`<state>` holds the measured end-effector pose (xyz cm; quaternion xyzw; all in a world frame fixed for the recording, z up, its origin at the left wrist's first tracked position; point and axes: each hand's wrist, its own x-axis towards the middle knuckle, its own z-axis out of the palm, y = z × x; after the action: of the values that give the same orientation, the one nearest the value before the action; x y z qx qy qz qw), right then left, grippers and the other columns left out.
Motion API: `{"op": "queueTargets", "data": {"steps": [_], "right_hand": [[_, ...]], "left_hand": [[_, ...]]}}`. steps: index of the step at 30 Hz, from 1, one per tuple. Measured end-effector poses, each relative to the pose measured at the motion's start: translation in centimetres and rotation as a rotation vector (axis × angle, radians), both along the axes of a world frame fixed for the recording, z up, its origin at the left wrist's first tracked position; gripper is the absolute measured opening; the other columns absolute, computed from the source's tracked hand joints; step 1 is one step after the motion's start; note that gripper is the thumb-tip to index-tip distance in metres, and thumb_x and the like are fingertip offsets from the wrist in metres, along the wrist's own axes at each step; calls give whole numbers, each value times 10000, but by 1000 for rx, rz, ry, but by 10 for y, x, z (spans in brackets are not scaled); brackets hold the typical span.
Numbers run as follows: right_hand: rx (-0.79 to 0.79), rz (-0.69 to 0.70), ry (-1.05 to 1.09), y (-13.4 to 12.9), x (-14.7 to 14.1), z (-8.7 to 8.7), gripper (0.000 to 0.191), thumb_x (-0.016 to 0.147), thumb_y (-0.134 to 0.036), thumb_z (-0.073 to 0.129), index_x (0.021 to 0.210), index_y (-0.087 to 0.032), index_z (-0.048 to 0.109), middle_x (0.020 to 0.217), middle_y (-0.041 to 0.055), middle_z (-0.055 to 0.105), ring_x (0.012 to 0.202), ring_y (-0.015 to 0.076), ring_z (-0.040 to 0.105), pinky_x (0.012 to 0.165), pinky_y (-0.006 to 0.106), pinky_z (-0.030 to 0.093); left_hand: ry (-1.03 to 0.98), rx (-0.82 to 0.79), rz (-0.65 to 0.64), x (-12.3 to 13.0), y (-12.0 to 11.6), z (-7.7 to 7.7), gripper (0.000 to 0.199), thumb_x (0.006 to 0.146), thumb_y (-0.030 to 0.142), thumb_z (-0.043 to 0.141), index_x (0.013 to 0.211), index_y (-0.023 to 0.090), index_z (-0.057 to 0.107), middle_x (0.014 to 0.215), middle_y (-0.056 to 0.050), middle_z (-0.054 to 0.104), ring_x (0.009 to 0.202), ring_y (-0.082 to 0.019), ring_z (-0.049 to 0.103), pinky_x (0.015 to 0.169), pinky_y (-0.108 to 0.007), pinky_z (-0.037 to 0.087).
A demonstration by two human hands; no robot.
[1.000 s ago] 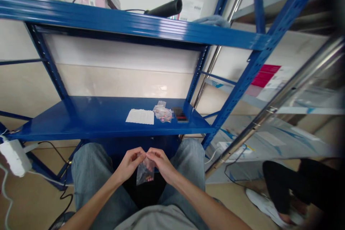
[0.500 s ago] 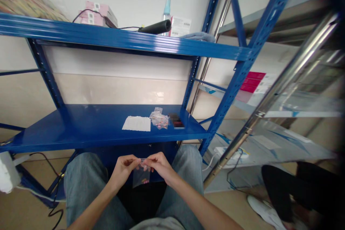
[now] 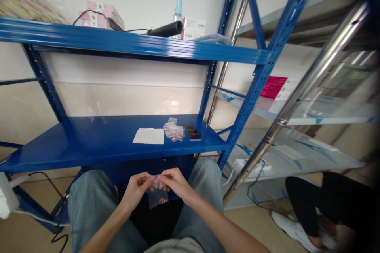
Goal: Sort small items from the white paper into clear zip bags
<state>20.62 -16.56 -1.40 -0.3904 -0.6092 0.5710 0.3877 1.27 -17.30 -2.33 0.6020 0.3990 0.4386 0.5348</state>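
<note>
A small clear bag point(image 3: 157, 197) is hanging between the person's knees, lying between six and seven o'clock from the middle of the view. The left hand point(image 3: 132, 191) is sitting at about ten o'clock of the bag and the right hand point(image 3: 178, 185) at about two. The fingers point(image 3: 172, 173) of both hands are gripping the bag's top edge, the two sets of tips nearly meeting there. Small pinkish pieces point(image 3: 163, 201) are resting at the bag's bottom, toward five o'clock.

Beyond the hands, a blue shelf point(image 3: 97, 134) is carrying three things in a row. White paper point(image 3: 148, 136) is lying close to twelve o'clock from the held bag. A cluster of clear bags point(image 3: 174, 131) is lying just beside the paper's three o'clock edge, showing pinkish contents. A dark item point(image 3: 192, 132), too blurred to name, is sitting at the cluster's three o'clock.

On the shelf above, pink boxes point(image 3: 101, 16) are standing toward eleven o'clock of the view, and a spray bottle point(image 3: 178, 8) near twelve. Another person's white shoe point(image 3: 289, 227) is showing between four and five o'clock.
</note>
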Motion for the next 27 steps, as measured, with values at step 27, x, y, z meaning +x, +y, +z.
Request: {"op": "queueTargets", "data": {"steps": [27], "right_hand": [[149, -794, 56, 167, 64, 62, 347, 864, -485, 592, 1081, -252, 454, 620, -66, 562, 398, 133, 502, 372, 219, 314]], "left_hand": [[0, 30, -14, -6, 10, -3, 433, 971, 544, 475, 948, 139, 625, 709, -55, 679, 609, -150, 607, 565, -253, 414]]}}
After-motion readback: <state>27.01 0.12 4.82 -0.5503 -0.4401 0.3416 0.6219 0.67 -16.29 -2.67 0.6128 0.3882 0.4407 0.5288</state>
